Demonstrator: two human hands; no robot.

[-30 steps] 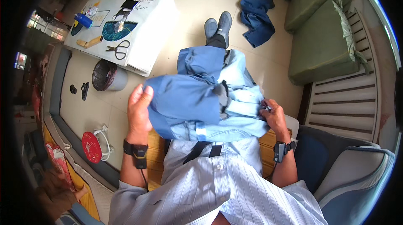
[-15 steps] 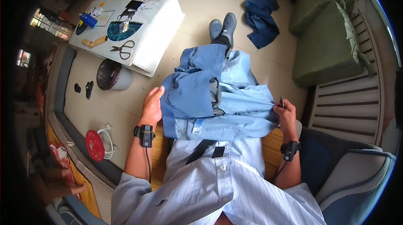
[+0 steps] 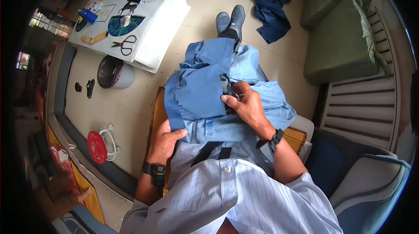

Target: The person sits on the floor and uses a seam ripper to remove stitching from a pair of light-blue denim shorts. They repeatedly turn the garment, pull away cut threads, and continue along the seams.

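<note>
A light blue denim garment (image 3: pixel 273 98) lies across my lap, with a darker blue fabric panel (image 3: pixel 198 96) folded over its left part. Thumb on top and fingers underneath, my left hand (image 3: pixel 166 142) grips the near left corner of the cloth. Over the middle, my right hand (image 3: pixel 249 107) is closed at the panel's frayed dark edge. A small dark metal tool (image 3: pixel 234 92) shows partly at its fingertips; its exact kind is hidden. A white-blue label (image 3: pixel 210 127) sits on the garment between my hands.
A white table (image 3: pixel 168 24) at the far left bears black-handled scissors (image 3: pixel 125 45) and a blue bottle (image 3: pixel 88 15). Below it stands a waste bin (image 3: pixel 118 72). Dark blue jeans (image 3: pixel 271 13) lie on the floor ahead. A slatted wooden bench (image 3: pixel 355 111) is at right.
My right hand has moved left from the garment's right edge to the panel's frayed edge in the middle. My left hand has come nearer, down to the cloth's near corner.
</note>
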